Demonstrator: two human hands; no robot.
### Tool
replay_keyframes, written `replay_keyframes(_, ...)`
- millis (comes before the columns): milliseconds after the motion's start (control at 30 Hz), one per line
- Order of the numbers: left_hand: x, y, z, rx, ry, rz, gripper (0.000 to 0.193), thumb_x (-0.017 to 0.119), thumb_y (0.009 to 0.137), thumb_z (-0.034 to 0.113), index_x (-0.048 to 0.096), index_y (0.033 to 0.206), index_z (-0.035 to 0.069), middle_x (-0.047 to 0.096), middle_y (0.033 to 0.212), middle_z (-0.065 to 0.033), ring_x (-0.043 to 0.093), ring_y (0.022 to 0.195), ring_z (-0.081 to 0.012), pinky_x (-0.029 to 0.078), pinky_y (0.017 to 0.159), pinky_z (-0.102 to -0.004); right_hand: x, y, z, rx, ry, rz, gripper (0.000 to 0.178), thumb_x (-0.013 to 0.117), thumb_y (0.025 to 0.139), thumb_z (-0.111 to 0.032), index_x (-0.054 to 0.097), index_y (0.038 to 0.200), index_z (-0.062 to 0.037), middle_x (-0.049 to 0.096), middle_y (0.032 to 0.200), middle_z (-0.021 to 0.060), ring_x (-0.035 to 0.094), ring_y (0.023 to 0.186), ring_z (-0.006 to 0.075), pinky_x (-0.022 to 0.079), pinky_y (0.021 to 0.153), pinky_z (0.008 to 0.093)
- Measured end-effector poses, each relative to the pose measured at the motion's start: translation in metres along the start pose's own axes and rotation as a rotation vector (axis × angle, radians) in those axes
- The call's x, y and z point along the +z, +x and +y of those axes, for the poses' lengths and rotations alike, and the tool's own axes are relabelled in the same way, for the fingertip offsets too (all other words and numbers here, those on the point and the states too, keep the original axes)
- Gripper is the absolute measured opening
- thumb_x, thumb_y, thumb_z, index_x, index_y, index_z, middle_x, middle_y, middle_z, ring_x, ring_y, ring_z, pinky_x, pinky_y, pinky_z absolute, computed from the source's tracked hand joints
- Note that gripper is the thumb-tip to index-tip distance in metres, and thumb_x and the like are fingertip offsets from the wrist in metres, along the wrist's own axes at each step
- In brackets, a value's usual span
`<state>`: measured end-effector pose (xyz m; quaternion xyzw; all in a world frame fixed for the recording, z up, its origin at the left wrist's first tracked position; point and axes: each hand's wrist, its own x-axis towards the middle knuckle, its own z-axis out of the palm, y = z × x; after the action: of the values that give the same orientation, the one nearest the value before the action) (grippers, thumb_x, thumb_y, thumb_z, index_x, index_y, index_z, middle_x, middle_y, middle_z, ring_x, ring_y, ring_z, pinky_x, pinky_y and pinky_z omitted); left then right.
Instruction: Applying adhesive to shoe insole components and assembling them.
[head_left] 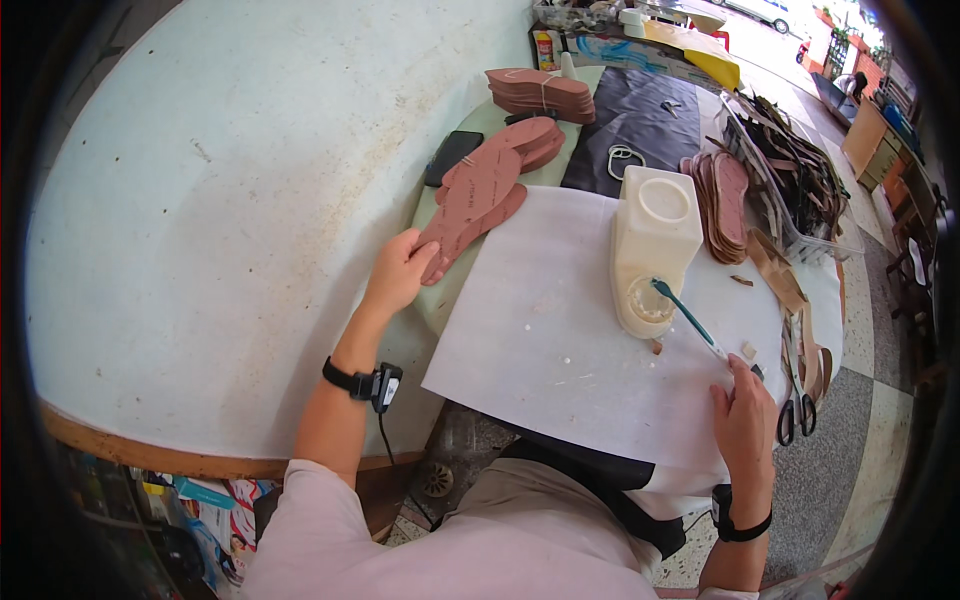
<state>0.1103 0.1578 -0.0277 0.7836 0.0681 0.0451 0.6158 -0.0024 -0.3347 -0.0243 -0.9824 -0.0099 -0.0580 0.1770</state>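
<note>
My left hand [398,268] pinches the near end of a reddish-brown insole [468,205]. This insole lies on top of other insoles in a loose, overlapping pile at the table's left edge. In my right hand [745,412] is a toothbrush [688,315] with a teal head end and a pale handle. The brush head rests at the open round mouth of a cream plastic glue container [655,245]; whether its bristles touch the glue cannot be seen. The container stands on a white sheet [540,330] in front of me.
A banded insole stack [540,95] sits at the far left, near a black phone-like case [455,158]. More insoles [722,205] stand right of the container. A clear bin of dark strips [790,170] is beyond them. Black-handled scissors [797,400] lie at the right edge.
</note>
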Motion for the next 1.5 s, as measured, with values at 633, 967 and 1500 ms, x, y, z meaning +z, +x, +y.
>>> replay_keyframes(633,0.110,-0.148,0.046,0.613,0.370,-0.435,0.010,0.076,0.085,0.000,0.075,0.095,0.003,0.072,0.085,-0.0107,0.064,0.074,-0.0279,0.052,0.068,-0.0366,-0.041,0.025,-0.005,-0.087,-0.039,0.038,0.029,0.079,0.083,-0.008,0.072,0.111,-0.0022,0.069,0.100,0.0151,0.069,0.085,0.0333,0.054,0.077,0.0420)
replay_keyframes(967,0.137,-0.162,0.022,0.654,0.331,-0.288,0.012,0.078,0.081,-0.001,0.075,0.091,0.005,0.072,0.084,-0.0081,0.065,0.074,-0.0265,0.053,0.070,-0.0369,-0.029,0.054,-0.006,-0.146,-0.023,-0.164,0.023,0.079,0.082,-0.011,0.076,0.102,-0.0009,0.071,0.097,0.0153,0.070,0.086,0.0338,0.055,0.079,0.0414)
replay_keyframes(1500,0.146,-0.162,0.018,0.716,0.291,-0.222,0.013,0.082,0.079,0.002,0.074,0.088,0.006,0.071,0.082,-0.0065,0.064,0.072,-0.0252,0.052,0.070,-0.0361,-0.043,0.045,-0.009,-0.092,0.106,-0.020,0.009,0.064,0.096,-0.006,0.065,0.098,0.0026,0.068,0.082,0.0178,0.063,0.076,0.0362,0.049,0.071,0.0425)
